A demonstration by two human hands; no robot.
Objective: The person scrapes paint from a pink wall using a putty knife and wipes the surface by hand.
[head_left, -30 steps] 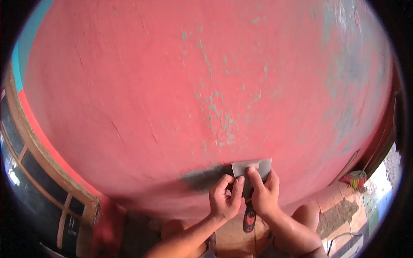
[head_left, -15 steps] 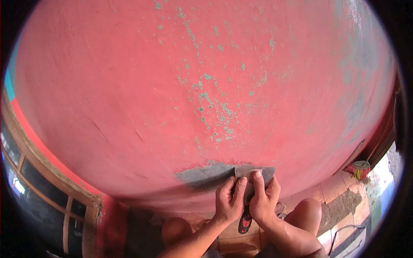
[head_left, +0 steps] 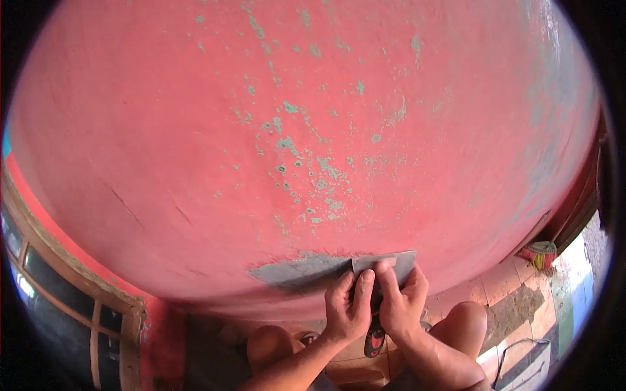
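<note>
Both of my hands grip one scraper, a wide flat metal blade with a black and red handle hanging down between my wrists. My left hand is closed on the blade's left side, thumb pointing up. On the right side my right hand is closed too, its thumb pressed on the blade face. The blade lies against or very close to the low part of a red painted wall. Just left of it is a bare grey patch with a ragged upper edge.
Flaked greenish spots mark the wall above. A wood-framed window is at lower left. To the right, a broom rests by the tiled floor. My bent knees flank my arms.
The view has shifted slightly, so the wall marks and grey patch sit further left. Both hands still hold the scraper, with its blade a little right relative to the patch.
</note>
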